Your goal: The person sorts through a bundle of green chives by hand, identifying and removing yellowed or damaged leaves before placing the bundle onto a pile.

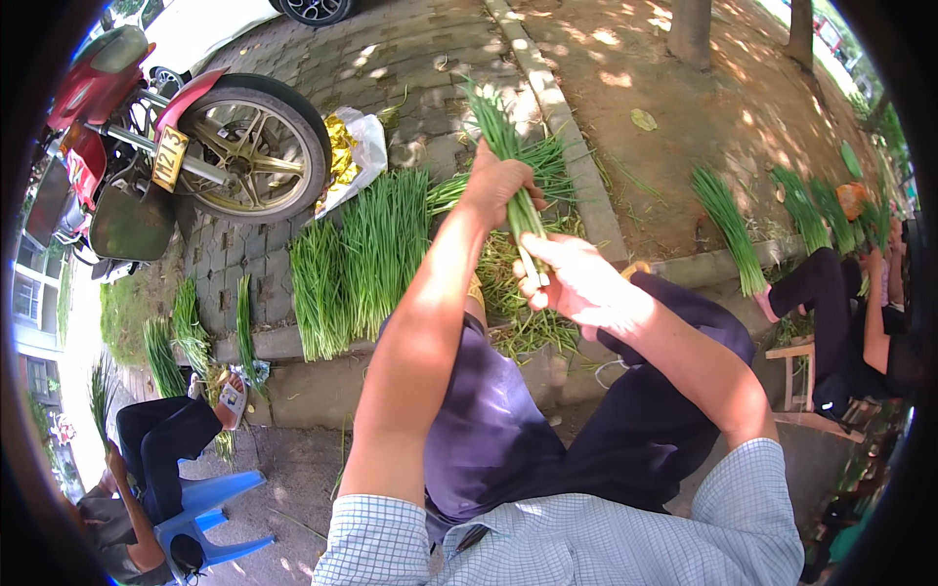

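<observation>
A slim bunch of green garlic chives (pixel 496 125) slants up in front of me, leaf tips away and pale stem ends towards my lap. My left hand (pixel 499 184) is wrapped round its middle. At the pale lower end, the fingers of my right hand (pixel 575 278) are closed on the stems. Below and beyond my hands lies a loose heap of chives and trimmings (pixel 537 332), partly hidden by them. Left of my left forearm, a large pile of chives (pixel 376 249) lies in a row with tips away from me.
A red motorcycle (pixel 107 156) with a big front wheel stands on paving at the far left. By it lies a white and gold bag (pixel 357 151). A stone curb (pixel 567 127) runs beyond my hands. Seated people flank me; a blue stool (pixel 210 503) stands left, chive bunches (pixel 728 225) right.
</observation>
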Demonstrator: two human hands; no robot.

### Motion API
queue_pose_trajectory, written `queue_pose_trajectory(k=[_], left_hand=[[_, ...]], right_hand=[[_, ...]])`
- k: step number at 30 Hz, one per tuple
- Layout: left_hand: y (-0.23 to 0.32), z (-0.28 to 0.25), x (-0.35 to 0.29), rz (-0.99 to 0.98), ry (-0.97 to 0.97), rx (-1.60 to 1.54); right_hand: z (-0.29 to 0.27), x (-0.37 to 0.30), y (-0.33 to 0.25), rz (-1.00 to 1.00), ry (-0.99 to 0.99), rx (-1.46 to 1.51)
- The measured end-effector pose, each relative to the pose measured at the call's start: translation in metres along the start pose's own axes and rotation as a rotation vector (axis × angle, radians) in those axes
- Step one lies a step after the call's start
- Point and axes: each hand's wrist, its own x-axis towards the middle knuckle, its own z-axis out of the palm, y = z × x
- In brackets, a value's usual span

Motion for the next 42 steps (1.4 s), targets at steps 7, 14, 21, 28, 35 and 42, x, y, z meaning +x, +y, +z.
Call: queue_pose_trajectory(k=[7,14,21,28,35,42], left_hand=[[0.018,-0.068,0.004,-0.003,0.160,0.270],[0.013,-0.161,0.031,0.061,0.264,1.032],[-0.036,-0.252,0.065,-0.019,0.506,1.670],[-0.145,-0.317,0.074,-0.310,0.484,1.775],[-0.173,-0.314,0.057,-0.390,0.428,1.592],[-0.175,-0.329,0.047,-0.436,0.467,1.398]], right_hand=[[0.011,0.026,0.041,0.163,-0.077,-0.075],[-0.043,0.048,0.045,0.237,0.019,-0.043],[-0.130,0.077,0.055,0.197,0.273,0.125],[-0.110,0.102,0.036,0.205,0.263,0.108],[-0.111,0.117,0.037,0.270,0.300,0.140],[-0.119,0.133,0.045,0.291,0.304,0.123]])
